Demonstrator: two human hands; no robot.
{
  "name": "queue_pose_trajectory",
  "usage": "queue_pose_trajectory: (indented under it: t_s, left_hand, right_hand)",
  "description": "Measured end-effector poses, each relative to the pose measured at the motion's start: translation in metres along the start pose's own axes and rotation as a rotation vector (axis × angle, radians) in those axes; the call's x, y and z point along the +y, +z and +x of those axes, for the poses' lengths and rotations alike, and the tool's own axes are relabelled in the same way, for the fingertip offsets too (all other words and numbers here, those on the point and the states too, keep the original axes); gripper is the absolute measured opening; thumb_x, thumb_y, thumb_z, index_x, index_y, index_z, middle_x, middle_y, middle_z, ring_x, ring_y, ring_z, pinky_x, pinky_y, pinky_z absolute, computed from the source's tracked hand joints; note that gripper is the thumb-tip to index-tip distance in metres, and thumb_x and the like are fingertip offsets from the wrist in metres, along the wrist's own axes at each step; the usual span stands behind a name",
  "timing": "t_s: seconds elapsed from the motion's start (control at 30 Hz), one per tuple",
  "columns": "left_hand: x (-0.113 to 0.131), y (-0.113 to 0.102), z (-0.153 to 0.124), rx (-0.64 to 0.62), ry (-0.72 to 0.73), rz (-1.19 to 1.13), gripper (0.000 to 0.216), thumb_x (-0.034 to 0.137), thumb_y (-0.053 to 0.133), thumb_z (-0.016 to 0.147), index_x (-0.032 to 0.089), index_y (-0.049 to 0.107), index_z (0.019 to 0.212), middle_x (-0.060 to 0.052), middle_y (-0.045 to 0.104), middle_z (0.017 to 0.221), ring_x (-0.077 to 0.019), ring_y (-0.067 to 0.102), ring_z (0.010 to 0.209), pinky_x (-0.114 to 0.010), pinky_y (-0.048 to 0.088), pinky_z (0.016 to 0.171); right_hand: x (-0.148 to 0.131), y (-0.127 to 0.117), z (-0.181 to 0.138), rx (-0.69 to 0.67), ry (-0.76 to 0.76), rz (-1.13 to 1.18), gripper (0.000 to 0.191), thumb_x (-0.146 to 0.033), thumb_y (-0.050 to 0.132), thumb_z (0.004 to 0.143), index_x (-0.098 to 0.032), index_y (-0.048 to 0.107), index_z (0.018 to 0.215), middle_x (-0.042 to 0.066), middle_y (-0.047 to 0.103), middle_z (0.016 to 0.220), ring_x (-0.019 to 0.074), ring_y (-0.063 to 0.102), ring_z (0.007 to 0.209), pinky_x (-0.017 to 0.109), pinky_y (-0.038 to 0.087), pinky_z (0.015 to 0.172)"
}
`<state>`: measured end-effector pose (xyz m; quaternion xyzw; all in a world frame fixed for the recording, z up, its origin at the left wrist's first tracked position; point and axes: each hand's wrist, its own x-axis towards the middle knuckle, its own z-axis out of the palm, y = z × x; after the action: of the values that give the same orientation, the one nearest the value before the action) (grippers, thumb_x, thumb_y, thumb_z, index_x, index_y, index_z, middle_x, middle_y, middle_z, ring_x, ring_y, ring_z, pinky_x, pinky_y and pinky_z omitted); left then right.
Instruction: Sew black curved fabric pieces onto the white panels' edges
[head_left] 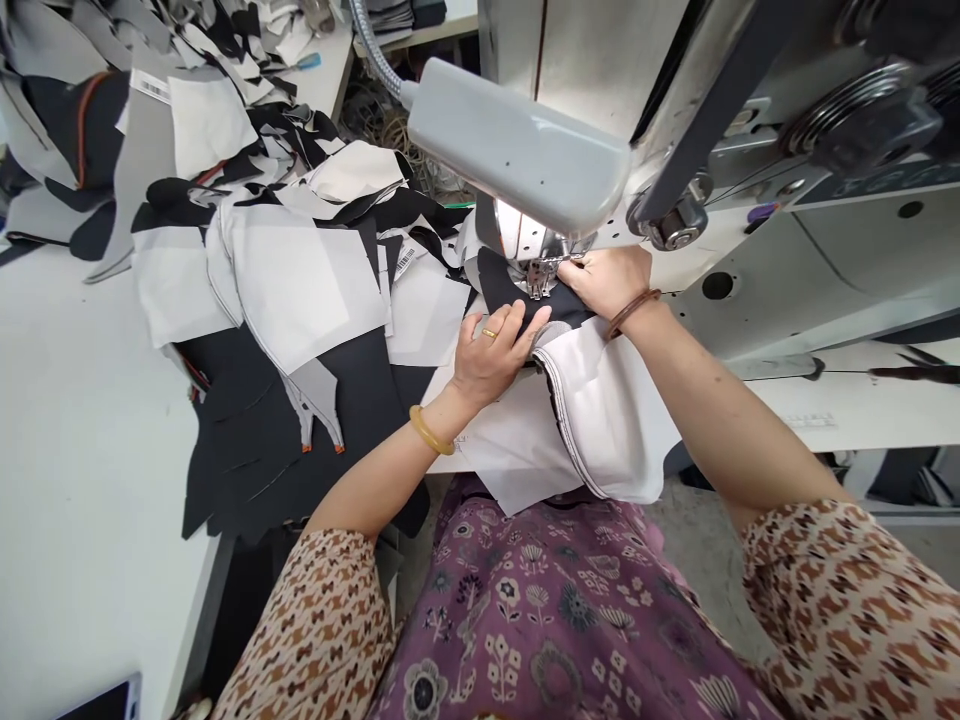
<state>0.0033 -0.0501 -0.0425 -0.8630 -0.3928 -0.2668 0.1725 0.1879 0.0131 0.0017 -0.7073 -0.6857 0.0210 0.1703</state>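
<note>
A white and black fabric piece (600,420) lies under the presser foot (541,275) of a grey sewing machine (787,200) and hangs off the table edge over my lap. My left hand (491,350), with a ring and a yellow bangle, lies on the fabric with fingers stretched flat, just left of the presser foot. My right hand (609,280), wearing a brown bangle, rests on the fabric right beside the foot, its fingers curled and pinching the cloth's edge.
A big heap of cut black, white and grey fabric pieces (285,270) covers the white table (67,450) to the left. A grey lamp head (517,145) on a flexible arm hangs over the needle area. A dark device corner (105,700) shows at bottom left.
</note>
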Motion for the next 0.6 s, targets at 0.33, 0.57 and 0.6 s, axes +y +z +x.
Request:
queue_pose_trajectory:
  t_s: [0.33, 0.57, 0.6]
  left_hand:
    - [-0.010, 0.005, -0.004, 0.030, 0.049, 0.056, 0.038, 0.024, 0.039, 0.091, 0.035, 0.049, 0.126, -0.006, 0.059, 0.122, -0.0173, 0.055, 0.110, -0.036, 0.039, 0.092]
    - [-0.013, 0.007, -0.005, 0.060, 0.087, 0.033, 0.036, 0.025, 0.041, 0.091, 0.038, 0.051, 0.123, -0.005, 0.059, 0.122, -0.0172, 0.056, 0.110, -0.037, 0.036, 0.096]
    - [-0.013, 0.008, -0.006, 0.043, 0.073, -0.009, 0.035, 0.026, 0.041, 0.091, 0.038, 0.051, 0.123, -0.005, 0.059, 0.123, -0.0175, 0.056, 0.110, -0.038, 0.035, 0.097]
  right_hand:
    - [-0.001, 0.001, -0.002, 0.017, -0.013, -0.022, 0.043, -0.044, 0.036, 0.082, -0.019, 0.071, 0.077, 0.008, 0.063, 0.071, 0.0161, 0.048, 0.062, 0.028, 0.019, 0.055]
    - [0.000, 0.000, -0.003, 0.006, -0.038, -0.036, 0.044, -0.045, 0.035, 0.083, -0.018, 0.070, 0.076, 0.008, 0.064, 0.073, 0.0160, 0.049, 0.064, 0.028, 0.017, 0.055]
    - [0.000, -0.001, -0.003, -0.009, -0.047, -0.042, 0.045, -0.045, 0.035, 0.083, -0.018, 0.070, 0.077, 0.008, 0.064, 0.073, 0.0159, 0.049, 0.064, 0.028, 0.017, 0.055]
